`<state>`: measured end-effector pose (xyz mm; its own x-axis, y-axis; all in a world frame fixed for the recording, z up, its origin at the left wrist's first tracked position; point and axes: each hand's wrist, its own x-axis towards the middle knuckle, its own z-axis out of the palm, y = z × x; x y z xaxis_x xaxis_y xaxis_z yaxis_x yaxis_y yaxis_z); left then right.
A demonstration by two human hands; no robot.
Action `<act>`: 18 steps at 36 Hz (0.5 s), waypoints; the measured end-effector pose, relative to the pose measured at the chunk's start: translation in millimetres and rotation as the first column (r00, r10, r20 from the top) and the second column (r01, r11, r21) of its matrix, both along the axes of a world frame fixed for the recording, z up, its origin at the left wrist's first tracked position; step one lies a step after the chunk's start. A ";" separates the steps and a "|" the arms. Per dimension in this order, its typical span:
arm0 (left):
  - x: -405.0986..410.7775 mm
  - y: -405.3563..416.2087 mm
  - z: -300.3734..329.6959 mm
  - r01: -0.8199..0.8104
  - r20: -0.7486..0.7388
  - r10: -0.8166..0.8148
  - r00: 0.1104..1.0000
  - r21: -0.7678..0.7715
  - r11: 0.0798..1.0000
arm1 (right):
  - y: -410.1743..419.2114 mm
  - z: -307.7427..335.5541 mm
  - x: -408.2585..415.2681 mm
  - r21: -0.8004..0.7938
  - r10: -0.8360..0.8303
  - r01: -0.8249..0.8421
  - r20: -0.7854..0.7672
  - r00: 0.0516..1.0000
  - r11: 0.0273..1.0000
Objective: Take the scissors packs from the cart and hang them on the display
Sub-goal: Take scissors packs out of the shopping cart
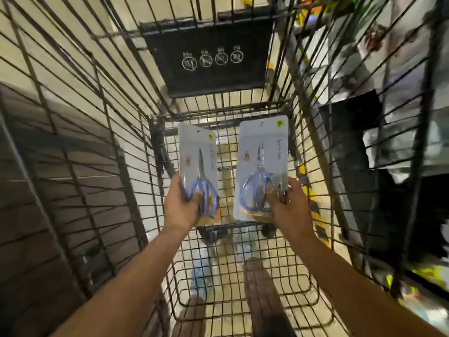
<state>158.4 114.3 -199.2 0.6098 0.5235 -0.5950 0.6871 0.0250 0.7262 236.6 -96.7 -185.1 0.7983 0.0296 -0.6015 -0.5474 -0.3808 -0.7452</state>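
Two scissors packs are held up inside the cart [97, 132], one in each hand, both above its wire floor and towards the far end wall. The left pack [196, 164] is turned partly edge-on; the right pack [263, 166] faces the camera flat, its blue-handled scissors plain to see. Each has a small yellow sticker near its top right corner.

The left hand [181, 203] grips its pack at the bottom, fingers curled round the lower edge and thumb over the blister by the handles. The right hand [288, 203] pinches the lower right corner of its pack, thumb on the front, fingers behind.

The step in hand looks like lifting both packs out of the cart. To do it well, raise them straight up between the side walls so the card corners do not catch the wire. Keep the tops free, since the hang holes are presumably there. The display is not clearly in view; blurred goods lie beyond the right wall. A black sign [209, 59] hangs on the far end wall.
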 end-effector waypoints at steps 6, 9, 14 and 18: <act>-25.6 -10.3 80.5 0.048 0.105 -0.046 0.993 -0.015 0.999 | -18.3 73.8 -28.6 0.022 0.065 -0.068 0.119 0.991 0.997; -43.1 -7.0 137.7 0.086 0.162 -0.083 0.983 -0.014 0.996 | -27.0 119.2 -50.8 0.049 0.007 -0.012 0.103 0.995 0.999; -75.6 3.9 246.1 0.156 0.274 -0.160 0.948 0.037 0.987 | -31.4 211.8 -98.0 0.196 -0.103 0.080 0.109 0.989 0.977; -100.4 22.9 315.8 0.177 0.336 -0.188 0.923 0.063 0.982 | -30.4 289.5 -133.3 0.221 -0.092 0.041 0.222 0.971 0.974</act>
<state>58.0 137.2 116.7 0.8591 0.3988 -0.3208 0.3899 -0.1040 0.9150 103.3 -127.1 104.4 0.9184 0.0793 -0.3875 -0.3709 -0.1677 -0.9134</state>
